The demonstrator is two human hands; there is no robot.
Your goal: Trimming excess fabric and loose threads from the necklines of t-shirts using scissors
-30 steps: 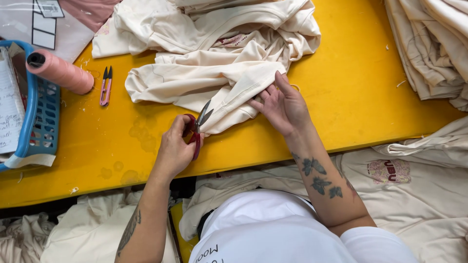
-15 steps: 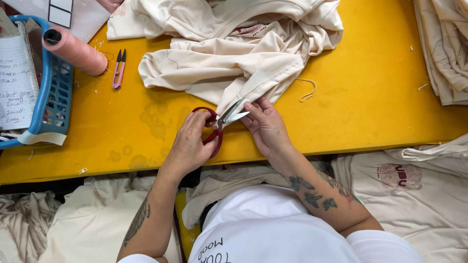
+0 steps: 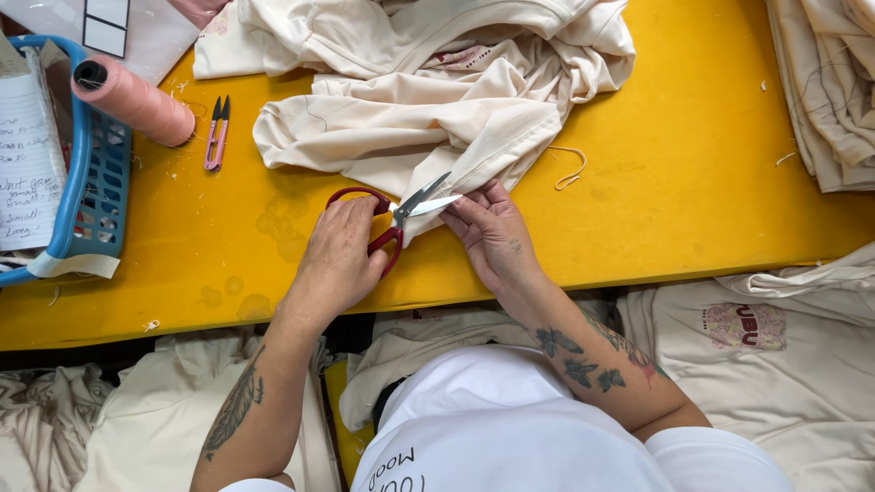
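Note:
My left hand (image 3: 339,257) grips red-handled scissors (image 3: 394,217), blades open and angled up to the right at the corner of a cream garment (image 3: 419,128) heaped on the yellow table (image 3: 693,182). My right hand (image 3: 492,232) pinches the garment's near edge just right of the blades. A loose cream thread strip (image 3: 570,169) lies on the table beside the cloth.
A pink thread cone (image 3: 132,98) and small pink thread snips (image 3: 217,135) lie at the left. A blue basket (image 3: 96,196) with papers stands at the far left. More cream garments are stacked at the right edge (image 3: 829,91) and below the table (image 3: 766,337).
The scissors have opened and come up to the garment's corner. My right hand slid down from on top of the cloth to pinch its edge by the blades. The view shifted slightly.

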